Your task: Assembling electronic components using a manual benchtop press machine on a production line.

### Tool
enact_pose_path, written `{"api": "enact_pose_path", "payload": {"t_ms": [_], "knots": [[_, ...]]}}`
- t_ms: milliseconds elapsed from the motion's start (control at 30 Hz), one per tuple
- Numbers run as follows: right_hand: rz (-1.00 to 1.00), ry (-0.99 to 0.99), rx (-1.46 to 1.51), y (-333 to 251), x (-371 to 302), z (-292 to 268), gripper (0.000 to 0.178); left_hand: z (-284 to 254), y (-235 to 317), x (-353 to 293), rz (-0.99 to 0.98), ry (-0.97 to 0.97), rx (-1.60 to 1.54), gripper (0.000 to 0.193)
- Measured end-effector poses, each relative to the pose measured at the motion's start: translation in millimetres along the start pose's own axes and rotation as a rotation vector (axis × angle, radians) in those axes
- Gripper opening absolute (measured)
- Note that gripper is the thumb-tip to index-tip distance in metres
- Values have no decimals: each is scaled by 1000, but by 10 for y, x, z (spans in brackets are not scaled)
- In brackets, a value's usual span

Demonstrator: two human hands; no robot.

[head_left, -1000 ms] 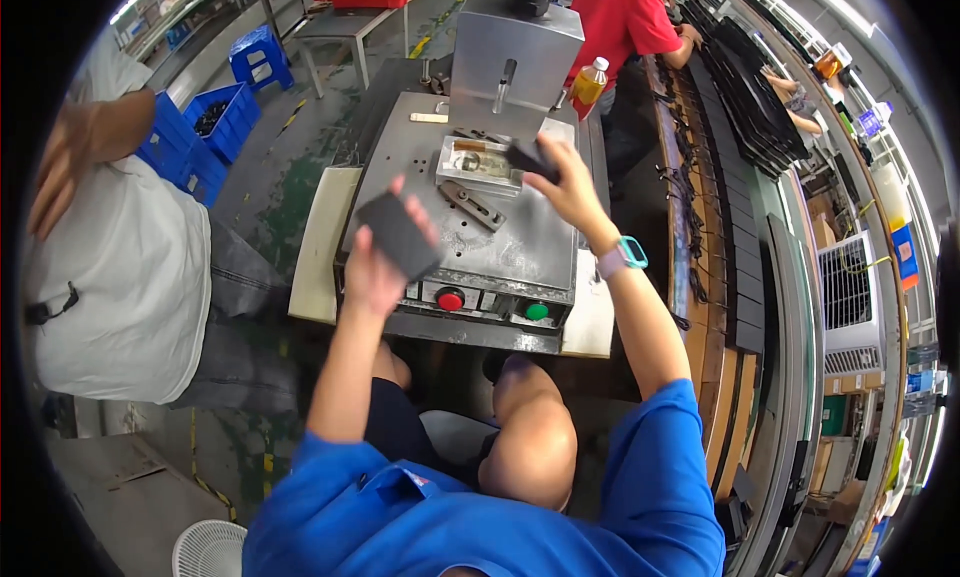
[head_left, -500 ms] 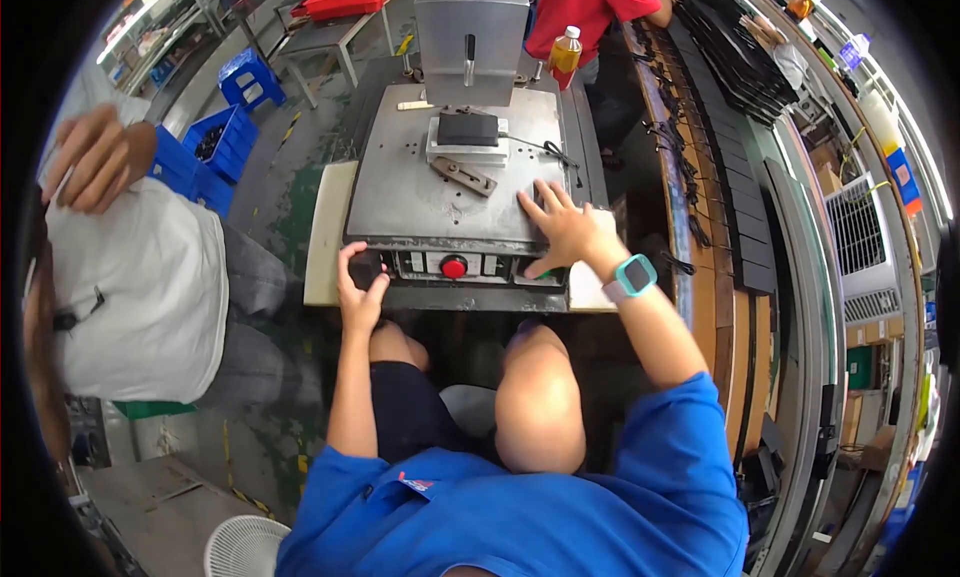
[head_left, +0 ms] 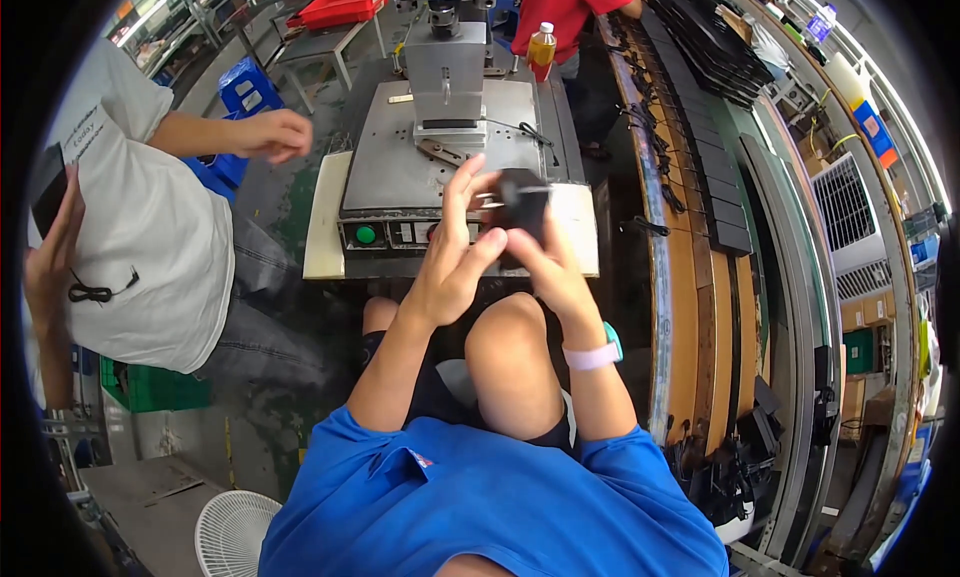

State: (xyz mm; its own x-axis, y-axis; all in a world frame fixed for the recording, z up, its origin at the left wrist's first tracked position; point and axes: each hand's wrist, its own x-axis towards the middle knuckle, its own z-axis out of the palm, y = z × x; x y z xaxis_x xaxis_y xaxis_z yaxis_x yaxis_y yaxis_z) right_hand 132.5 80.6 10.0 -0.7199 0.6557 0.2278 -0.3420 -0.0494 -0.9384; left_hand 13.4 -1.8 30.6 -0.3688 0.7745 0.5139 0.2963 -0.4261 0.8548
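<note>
Black block, blurred, is held up above the lap, before the press table's front edge. Both forearms rise and converge toward it. The right hand grips it, thumb across its lower part, fingers along its right side. The left hand is cupped beside it, fingers upward, thumb inward; whether those fingers close on it, I cannot tell.

A grey metal tabletop, scuffed and pierced by small holes, carries a pale fixture block. Directly in front of the fixture block, a flat metal bar lies aslant. Right of the block, a thin black cable lies bent; behind and left of it sits a small cream strip.
</note>
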Motion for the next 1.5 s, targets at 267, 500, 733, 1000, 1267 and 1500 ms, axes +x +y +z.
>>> {"api": "enact_pose_path", "payload": {"t_ms": [267, 500, 733, 1000, 1267, 1500], "knots": [[-89, -44, 694, -485, -560, -18, 81, 303, 77, -749, 2, -147, 85, 59], [-30, -89, 794, -539, -652, 114, 87, 166, 103, -836, 61, -360, 252, 32], [23, -138, 802, -497, -633, 137, 88, -92, 259, -463, -137, -651, 272, 18], [88, -192, 920, -443, -693, 181, 88, 91, -105, -290, -514, -931, -347, 24], [126, -256, 929, -437, -762, 232, 91, 187, -29, -358, -204, -779, 190, 38], [111, -300, 948, -403, -765, 257, 92, 187, 249, -407, -236, -683, 249, 44]]}}
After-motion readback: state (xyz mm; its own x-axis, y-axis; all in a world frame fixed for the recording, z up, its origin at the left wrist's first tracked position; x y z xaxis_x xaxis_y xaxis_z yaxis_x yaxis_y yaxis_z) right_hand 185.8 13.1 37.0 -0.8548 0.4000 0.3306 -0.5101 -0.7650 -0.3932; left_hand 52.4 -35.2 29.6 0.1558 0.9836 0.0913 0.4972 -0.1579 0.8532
